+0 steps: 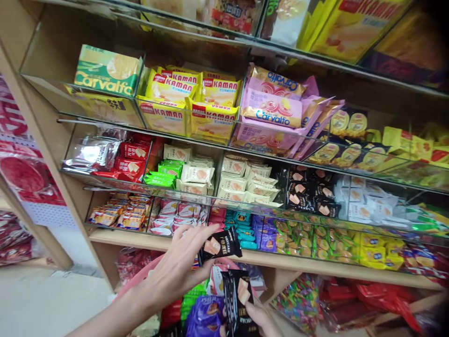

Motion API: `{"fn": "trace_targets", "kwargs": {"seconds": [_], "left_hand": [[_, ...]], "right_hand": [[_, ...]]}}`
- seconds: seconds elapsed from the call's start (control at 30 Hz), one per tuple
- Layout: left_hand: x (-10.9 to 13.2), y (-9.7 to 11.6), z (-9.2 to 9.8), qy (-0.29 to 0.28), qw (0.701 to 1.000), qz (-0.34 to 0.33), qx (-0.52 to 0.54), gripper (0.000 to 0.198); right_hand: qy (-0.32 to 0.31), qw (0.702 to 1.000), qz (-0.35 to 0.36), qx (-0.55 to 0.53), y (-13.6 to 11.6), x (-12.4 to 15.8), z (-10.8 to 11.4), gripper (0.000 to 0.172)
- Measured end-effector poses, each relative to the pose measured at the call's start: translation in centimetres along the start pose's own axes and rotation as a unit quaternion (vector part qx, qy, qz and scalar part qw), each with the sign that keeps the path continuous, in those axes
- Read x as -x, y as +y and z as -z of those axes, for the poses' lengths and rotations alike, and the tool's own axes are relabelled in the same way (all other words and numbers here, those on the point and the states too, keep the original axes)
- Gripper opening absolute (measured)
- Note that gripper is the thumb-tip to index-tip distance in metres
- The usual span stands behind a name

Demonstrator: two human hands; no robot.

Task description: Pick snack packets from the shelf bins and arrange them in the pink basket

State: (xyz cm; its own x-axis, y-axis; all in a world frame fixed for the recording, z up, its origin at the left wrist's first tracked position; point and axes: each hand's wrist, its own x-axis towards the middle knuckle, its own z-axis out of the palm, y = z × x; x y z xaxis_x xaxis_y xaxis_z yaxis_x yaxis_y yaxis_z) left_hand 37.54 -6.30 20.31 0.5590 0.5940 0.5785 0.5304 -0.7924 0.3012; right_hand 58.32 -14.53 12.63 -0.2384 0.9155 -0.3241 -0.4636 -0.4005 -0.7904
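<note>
My left hand [180, 260] reaches over a pink basket [135, 279], its fingers closed around a small black snack packet [220, 244] with a wafer picture and the word Drycake. Lower down, my right hand [261, 319] grips another black snack packet [238, 295], standing on end over the basket's contents; its thumb lies on the front and the other fingers are mostly hidden. Purple packets [206, 314] and green packets [191, 299] lie in the basket below my hands. Similar black packets [300, 192] fill a shelf compartment ahead.
Tiered shelves with clear dividers hold yellow Kaman packs [171, 86], purple Carvalfo packs [271, 105], cream packets [233, 182] and white packets [365, 206]. A wooden ledge [308, 266] runs beneath. Bags of colourful sweets [298, 299] and red bags [365, 304] lie below it.
</note>
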Motion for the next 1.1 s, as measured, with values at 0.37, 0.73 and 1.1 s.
{"fn": "trace_targets", "kwargs": {"seconds": [0.37, 0.73, 1.1], "left_hand": [[5.9, -1.8, 3.6, -0.061, 0.992, 0.079, 0.081, 0.065], [6.5, -1.0, 3.6, -0.118, 0.976, 0.067, 0.168, 0.074], [7.5, -0.9, 4.3, -0.238, 0.960, 0.029, 0.146, 0.085]], "right_hand": [[-0.063, 0.992, -0.085, 0.066, 0.5, -0.9, -3.7, 0.049], [-0.144, 0.973, -0.117, 0.141, 2.4, -3.2, -4.2, 0.062], [-0.132, 0.975, -0.158, 0.089, 2.9, -4.7, -4.7, 0.076]]}}
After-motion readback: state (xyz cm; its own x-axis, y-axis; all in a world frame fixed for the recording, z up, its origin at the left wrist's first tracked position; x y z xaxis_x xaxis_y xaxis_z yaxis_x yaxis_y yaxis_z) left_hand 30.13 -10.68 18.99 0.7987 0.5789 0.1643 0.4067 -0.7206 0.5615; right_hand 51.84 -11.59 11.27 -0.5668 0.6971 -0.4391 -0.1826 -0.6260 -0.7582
